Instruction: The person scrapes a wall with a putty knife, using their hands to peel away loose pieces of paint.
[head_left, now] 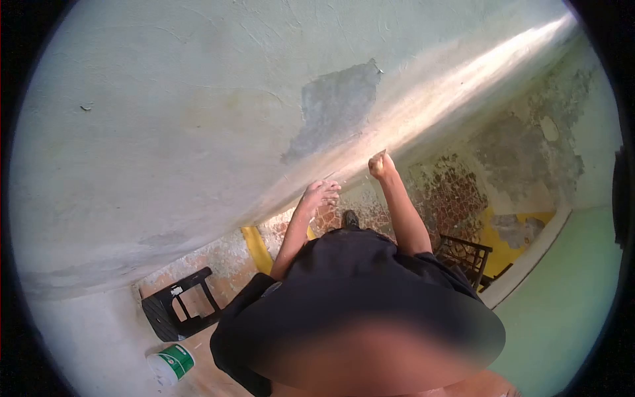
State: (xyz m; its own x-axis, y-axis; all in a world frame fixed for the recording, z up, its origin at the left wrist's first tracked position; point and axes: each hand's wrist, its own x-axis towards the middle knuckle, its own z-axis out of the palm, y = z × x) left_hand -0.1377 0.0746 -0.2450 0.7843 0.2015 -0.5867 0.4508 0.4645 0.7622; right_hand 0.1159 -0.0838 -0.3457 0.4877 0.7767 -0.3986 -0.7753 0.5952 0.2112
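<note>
My right hand (380, 165) is closed in a fist close to the wall (198, 119). A small thin edge shows at the top of the fist, too small to name. Lower and to the left, my left hand (321, 194) has its fingers stretched out and apart, with nothing visible in it. It is near the wall's lower part; whether it touches cannot be told. Above both hands, a grey bare patch (340, 99) with ragged edges breaks the pale paint.
A black stool (182, 304) lies at lower left beside a white and green bucket (173, 362). Paint flakes litter the reddish tiled floor (456, 198). A dark chair-like frame (466, 255) stands at right by a low ledge (529, 255). A yellow strip (256, 248) crosses the floor.
</note>
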